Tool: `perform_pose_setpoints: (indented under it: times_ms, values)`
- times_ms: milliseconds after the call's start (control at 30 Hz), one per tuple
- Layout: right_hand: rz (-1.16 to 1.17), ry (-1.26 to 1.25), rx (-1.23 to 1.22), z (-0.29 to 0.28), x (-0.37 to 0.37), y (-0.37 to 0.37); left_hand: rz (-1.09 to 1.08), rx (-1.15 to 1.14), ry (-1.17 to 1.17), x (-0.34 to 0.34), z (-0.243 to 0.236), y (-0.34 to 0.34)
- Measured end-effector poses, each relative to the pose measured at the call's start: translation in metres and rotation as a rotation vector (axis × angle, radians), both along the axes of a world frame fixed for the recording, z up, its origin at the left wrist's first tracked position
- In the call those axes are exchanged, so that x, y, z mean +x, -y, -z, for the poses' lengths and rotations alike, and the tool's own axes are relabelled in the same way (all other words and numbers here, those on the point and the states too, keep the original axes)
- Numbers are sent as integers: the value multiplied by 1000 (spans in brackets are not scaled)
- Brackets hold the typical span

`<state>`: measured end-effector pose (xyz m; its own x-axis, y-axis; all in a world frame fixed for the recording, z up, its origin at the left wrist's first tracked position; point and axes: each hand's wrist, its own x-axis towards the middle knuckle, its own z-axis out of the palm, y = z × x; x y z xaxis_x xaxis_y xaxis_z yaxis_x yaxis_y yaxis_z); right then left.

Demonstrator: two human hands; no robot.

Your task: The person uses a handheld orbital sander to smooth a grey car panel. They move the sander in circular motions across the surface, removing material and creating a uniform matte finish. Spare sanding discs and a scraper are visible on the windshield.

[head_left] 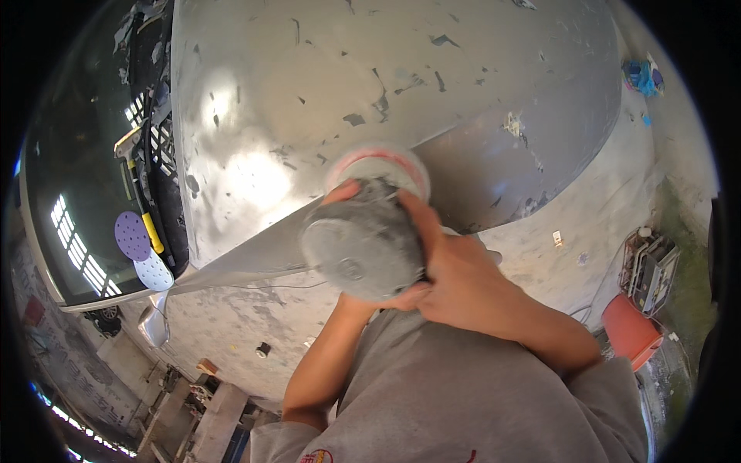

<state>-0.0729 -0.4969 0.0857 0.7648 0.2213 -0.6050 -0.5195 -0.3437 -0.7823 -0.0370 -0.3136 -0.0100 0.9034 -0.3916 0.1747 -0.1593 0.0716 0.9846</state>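
A grey, dusty sander (363,239) with a round top and a reddish-edged pad rests against the car's hood (255,100). Its pad is smeared by motion. Both my hands hold its body: my left hand (343,192) grips from the left, mostly hidden behind it, with fingertips showing near the pad. On the other side, my right hand (450,270) wraps round it with the thumb near the lower end. Bare-metal sheen and scattered dark paint flakes cover the hood around the pad.
A purple sanding disc (133,235) and a light blue one (153,272) lie by the windshield (69,185), beside a yellow-handled tool (152,231). The side mirror (154,324) juts out below. To the right stand a red bin (631,332) and a metal rack (648,270).
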Motion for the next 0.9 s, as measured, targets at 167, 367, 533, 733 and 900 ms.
perform_pose_setpoints:
  times_ms: [167, 367, 533, 733, 900]
  values:
    - [301, 134, -29, -3, -8, 33, -88, 28, 6, 6, 1, 68]
    - [228, 53, -15, 4, -18, 16, -91, 152, 151, 5, -7, 20]
    - [142, 138, -116, -4, -11, 14, -174, -47, -12, 7, -20, 41]
    - [216, 167, -212, -7, -16, 15, -237, 26, 76, 0, -7, 52]
    - [240, 198, -197, -6, -16, 7, -293, -64, 89, 9, -16, 40]
